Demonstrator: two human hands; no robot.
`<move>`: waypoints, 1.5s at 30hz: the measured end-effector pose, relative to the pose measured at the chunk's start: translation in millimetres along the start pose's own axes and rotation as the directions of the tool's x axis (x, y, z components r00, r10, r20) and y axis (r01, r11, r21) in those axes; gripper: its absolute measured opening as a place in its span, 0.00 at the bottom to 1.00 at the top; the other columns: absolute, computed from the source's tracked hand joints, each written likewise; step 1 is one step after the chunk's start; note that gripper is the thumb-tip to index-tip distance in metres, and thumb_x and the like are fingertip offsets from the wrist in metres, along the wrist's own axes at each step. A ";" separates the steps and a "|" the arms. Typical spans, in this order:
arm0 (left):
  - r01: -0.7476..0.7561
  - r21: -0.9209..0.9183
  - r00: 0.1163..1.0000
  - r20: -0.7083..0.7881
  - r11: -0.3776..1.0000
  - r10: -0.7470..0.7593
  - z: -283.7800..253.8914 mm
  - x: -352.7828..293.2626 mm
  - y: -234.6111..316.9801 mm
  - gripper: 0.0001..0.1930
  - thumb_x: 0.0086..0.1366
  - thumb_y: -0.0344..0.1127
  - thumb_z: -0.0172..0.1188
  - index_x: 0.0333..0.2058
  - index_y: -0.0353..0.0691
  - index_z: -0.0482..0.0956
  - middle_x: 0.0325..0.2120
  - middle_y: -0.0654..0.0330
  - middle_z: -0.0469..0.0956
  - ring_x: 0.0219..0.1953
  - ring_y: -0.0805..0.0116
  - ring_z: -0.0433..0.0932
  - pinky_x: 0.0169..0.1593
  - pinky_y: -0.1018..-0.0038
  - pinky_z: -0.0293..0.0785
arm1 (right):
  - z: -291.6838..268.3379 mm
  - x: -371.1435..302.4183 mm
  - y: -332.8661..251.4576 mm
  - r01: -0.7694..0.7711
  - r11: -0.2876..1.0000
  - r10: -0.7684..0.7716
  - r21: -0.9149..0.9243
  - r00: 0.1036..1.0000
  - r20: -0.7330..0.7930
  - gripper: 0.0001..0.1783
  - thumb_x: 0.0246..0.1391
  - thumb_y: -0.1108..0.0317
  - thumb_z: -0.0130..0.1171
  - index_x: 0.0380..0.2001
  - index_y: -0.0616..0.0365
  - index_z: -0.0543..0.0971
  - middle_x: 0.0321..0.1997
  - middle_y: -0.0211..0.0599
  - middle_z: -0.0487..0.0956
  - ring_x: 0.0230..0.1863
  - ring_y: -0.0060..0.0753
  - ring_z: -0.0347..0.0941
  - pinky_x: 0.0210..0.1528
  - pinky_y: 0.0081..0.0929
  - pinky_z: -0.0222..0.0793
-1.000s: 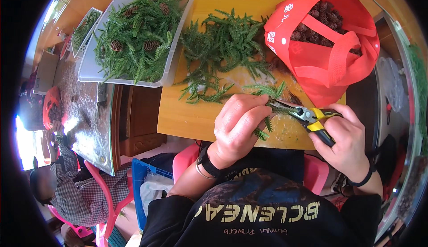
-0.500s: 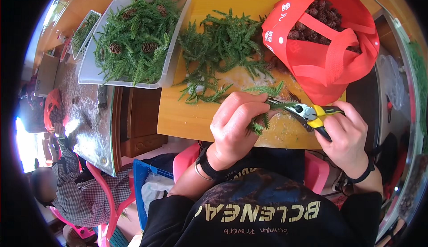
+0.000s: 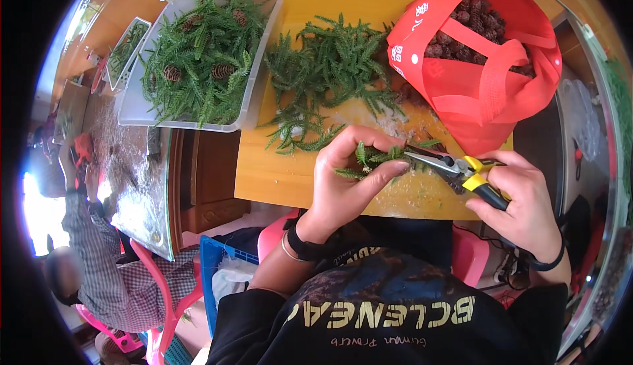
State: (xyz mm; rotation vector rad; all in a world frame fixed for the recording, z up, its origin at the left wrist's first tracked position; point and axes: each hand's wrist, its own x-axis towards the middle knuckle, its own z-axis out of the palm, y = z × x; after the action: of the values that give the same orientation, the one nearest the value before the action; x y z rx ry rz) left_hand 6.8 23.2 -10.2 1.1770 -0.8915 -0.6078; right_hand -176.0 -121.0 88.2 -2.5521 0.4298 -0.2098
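Note:
My left hand is closed on a small green artificial pine sprig, pinched between thumb and fingers in front of my chest. In my right hand are pliers with yellow and black handles. Their long metal jaws reach left to the sprig at my left fingertips; whether they clamp it or a wire on it I cannot tell. Beyond my hands, a loose pile of green pine sprigs lies on the yellow table.
A clear plastic bin at the left holds sprigs with pine cones attached. On the right leans a red bag full of pine cones. Dark bits and white flakes litter the table. Another person works at the far-left table.
My left hand has turned, so its thumb now faces up along the sprig. The pliers' handles have swung lower and appear closer together. At the left, the other person's arms have moved.

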 end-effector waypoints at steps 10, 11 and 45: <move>0.105 -0.213 0.994 0.032 0.971 -0.101 -1.7 1.0 1.2 0.12 0.56 0.24 0.60 0.37 0.34 0.68 0.34 0.55 0.75 0.38 0.69 0.76 0.43 0.74 0.74 | -14.8 -4.0 -10.3 0.026 0.980 -0.030 -0.199 0.999 -0.015 0.13 0.35 0.67 0.66 0.25 0.62 0.77 0.25 0.42 0.76 0.40 0.48 0.73 0.38 0.37 0.69; 0.105 -0.213 0.994 0.031 0.971 -0.101 -2.5 0.5 0.1 0.12 0.56 0.24 0.60 0.37 0.34 0.68 0.34 0.55 0.75 0.38 0.69 0.76 0.43 0.74 0.74 | -15.8 -3.5 -9.7 0.020 0.987 -0.024 -0.163 0.999 -0.026 0.13 0.35 0.67 0.66 0.25 0.62 0.76 0.25 0.42 0.76 0.39 0.49 0.73 0.38 0.37 0.68; 0.324 -0.575 0.932 0.331 0.752 -0.149 -3.2 -4.9 -7.9 0.16 0.53 0.38 0.66 0.31 0.39 0.66 0.26 0.47 0.75 0.27 0.66 0.73 0.28 0.75 0.69 | 14.0 31.0 54.0 0.246 0.916 -0.318 0.316 0.927 0.199 0.12 0.29 0.72 0.66 0.16 0.62 0.72 0.30 0.45 0.76 0.33 0.42 0.75 0.32 0.27 0.68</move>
State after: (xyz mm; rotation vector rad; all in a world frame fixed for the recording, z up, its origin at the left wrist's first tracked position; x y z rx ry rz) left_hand 7.2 26.4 -19.4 0.6039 -0.6745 -1.1953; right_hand -157.7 -168.3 49.4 -2.3029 -0.0686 -0.0513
